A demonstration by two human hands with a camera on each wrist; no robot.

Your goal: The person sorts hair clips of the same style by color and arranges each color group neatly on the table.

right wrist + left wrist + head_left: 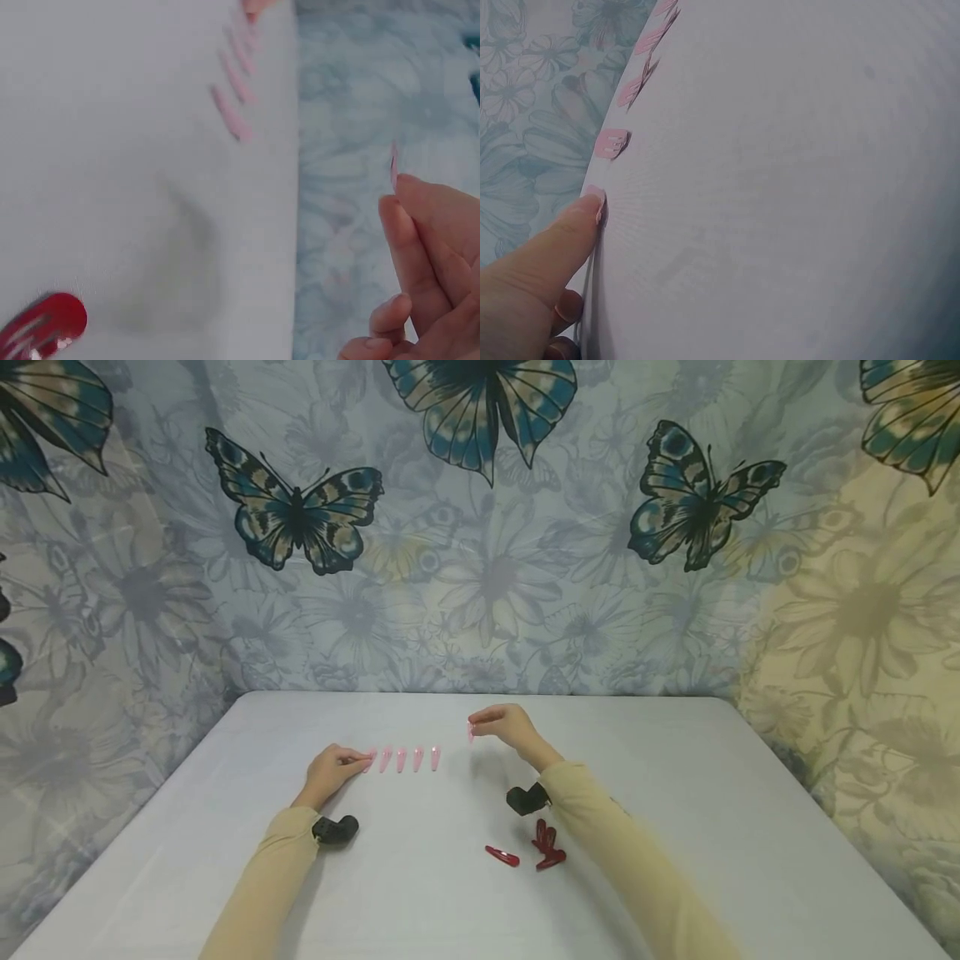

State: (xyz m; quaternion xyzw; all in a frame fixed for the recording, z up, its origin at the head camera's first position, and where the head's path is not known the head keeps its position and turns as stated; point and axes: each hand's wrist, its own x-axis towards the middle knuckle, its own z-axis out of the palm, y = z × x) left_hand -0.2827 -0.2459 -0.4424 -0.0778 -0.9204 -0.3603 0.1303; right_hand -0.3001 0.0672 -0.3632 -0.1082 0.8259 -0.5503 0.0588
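Several pink snap hair clips (401,760) lie side by side in a row on the white table. At the row's left end my left hand (328,774) pinches the last pink hair clip (370,758) between thumb and finger; in the left wrist view a fingertip covers part of that clip (595,192). Past the row's right end, my right hand (512,728) holds another pink hair clip (471,732) above the table. The right wrist view shows this clip (394,166) edge-on at the tips of thumb and index finger.
Nearer me, a single red hair clip (502,857) lies beside a small heap of red hair clips (551,858), close to the right forearm. The white table (420,893) ends at the back against a butterfly-and-flower patterned cloth (495,610).
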